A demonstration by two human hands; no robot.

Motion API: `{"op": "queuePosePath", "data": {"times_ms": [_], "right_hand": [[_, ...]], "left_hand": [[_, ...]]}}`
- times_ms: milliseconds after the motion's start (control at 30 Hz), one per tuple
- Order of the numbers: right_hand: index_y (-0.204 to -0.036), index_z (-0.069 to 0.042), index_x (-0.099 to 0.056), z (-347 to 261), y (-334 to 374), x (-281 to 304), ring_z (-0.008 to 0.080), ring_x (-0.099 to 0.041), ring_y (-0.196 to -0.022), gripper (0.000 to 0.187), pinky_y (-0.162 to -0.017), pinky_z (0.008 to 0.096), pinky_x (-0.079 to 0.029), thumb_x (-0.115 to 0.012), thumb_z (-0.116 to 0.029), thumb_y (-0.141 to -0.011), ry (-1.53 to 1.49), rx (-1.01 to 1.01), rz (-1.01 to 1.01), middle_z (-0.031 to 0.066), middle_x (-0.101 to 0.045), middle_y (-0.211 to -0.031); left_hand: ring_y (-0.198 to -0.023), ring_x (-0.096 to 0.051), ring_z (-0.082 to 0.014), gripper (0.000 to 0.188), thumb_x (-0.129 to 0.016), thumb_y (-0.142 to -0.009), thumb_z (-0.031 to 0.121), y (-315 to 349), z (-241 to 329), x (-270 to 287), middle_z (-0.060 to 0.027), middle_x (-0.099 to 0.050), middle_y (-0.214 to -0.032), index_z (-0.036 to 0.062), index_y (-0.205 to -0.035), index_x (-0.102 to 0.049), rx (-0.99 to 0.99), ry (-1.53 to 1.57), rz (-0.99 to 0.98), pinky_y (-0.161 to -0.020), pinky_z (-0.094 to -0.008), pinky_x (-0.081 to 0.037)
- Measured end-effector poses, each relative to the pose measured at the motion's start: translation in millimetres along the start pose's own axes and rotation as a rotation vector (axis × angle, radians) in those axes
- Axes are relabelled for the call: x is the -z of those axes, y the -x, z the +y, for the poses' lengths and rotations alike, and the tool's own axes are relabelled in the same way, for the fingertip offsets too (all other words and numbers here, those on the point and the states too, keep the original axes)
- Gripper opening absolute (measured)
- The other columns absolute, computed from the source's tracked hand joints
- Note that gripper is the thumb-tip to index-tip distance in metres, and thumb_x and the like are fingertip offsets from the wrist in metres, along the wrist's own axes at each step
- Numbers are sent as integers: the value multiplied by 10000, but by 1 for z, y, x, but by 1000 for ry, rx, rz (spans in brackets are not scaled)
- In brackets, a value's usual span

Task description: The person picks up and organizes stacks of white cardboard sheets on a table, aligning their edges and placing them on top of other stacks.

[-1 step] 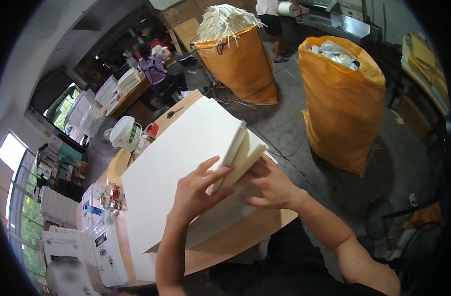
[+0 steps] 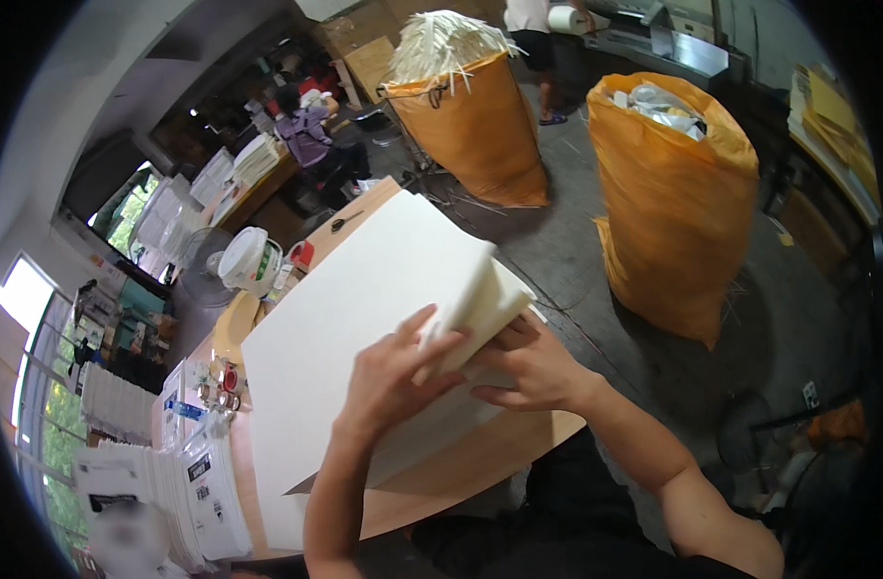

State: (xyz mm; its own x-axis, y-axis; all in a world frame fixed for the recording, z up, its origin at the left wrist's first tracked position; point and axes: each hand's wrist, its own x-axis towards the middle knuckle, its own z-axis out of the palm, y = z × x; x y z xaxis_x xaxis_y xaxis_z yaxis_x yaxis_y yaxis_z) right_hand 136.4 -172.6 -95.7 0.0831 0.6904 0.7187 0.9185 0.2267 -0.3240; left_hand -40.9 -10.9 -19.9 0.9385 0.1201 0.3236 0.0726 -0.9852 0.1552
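Head view: both hands on a large white sheet lying flat on the wooden table. Landmark = the sheet. Nothing readable as changed against the other frame, same instant, same pose, so the fold is mid-way, not pressed flat. Sheet's far-right corner is turned back toward the person as a raised flap, edge standing off the surface. Left hand sits on the sheet just below the flap, fingers spread and curled over the flap's lower edge, pressing rather than pinching. Right hand is at the sheet's right edge, touching the flap underside; fingers bent around it, thumb side hidden, so I can't tell how firm the hold is. Beyond the sheet's far-left corner: white bucket and scissors near the far edge. Well beyond the sheet's far side, two orange sacks on the floor. Left of the sheet, stacked printed packs, small and blurred. Sheet's near-left corner hangs over the table edge; flap thickness unclear, possibly several layers.
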Motion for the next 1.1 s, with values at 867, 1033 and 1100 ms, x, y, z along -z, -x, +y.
{"op": "queuePosePath", "data": {"times_ms": [867,1033,1100], "right_hand": [[-786,6,-634,22,-35,41,201,-628,-586,384,-552,369,-477,-697,-309,-996,-234,-677,-95,141,-642,-651],[-719,-91,-503,23,-40,16,99,-598,-581,379,-510,256,-459,-668,-252,-1020,-1287,-893,257,-5,-536,-616],[-721,-94,-510,22,-39,9,100,-592,-576,368,-487,250,-435,-650,-243,-1027,-759,-802,202,2,-540,-622]], "left_hand": [[-874,-762,-340,709,-546,-968,80,-17,-15,4,-300,-451,-1554,424,-1576,-422,-69,-120,-164,-721,-415,-634],[-890,-764,-321,511,-634,-943,125,-19,-18,4,-242,-526,-1505,378,-1386,-637,-50,-84,-90,-720,-404,-629],[-883,-763,-312,456,-660,-941,149,-19,-17,2,-226,-549,-1486,372,-1338,-668,-29,-44,-64,-711,-395,-622]]}}
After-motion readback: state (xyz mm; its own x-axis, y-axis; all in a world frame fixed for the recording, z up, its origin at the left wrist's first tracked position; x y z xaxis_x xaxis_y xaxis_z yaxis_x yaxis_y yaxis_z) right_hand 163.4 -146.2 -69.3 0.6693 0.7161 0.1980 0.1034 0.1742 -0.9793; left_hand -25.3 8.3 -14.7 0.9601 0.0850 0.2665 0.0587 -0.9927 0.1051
